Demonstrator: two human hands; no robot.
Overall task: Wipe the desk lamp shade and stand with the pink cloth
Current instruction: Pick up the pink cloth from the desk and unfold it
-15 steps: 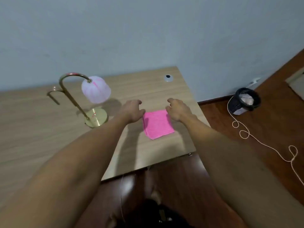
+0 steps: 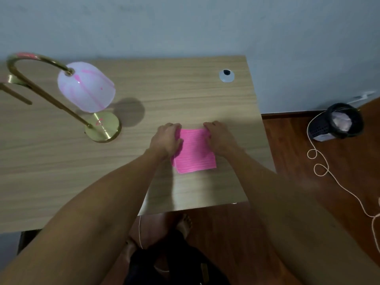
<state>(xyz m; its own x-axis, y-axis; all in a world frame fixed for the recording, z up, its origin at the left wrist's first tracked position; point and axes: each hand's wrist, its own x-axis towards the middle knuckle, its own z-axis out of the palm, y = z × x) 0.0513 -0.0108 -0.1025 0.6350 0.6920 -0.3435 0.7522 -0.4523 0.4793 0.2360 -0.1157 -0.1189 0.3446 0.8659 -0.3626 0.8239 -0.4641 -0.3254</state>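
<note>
Both hands pinched the folded pink cloth (image 2: 194, 152) at its far corners, the left hand (image 2: 166, 140) gripping one edge, the right hand (image 2: 221, 138) the other. The cloth lay flat on the tabletop (image 2: 185, 95), with the desk lamp (image 2: 86, 87) standing off to the left, untouched.

Both arms reach forward, left hand (image 2: 167, 138) and right hand (image 2: 220, 137) palm-down, fingers curled, slightly apart.

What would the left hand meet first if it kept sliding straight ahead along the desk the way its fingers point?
Probably nothing on the desk: the left hand points toward the wall, and the lamp base lies off to its left. Depth is uncertain.
</note>
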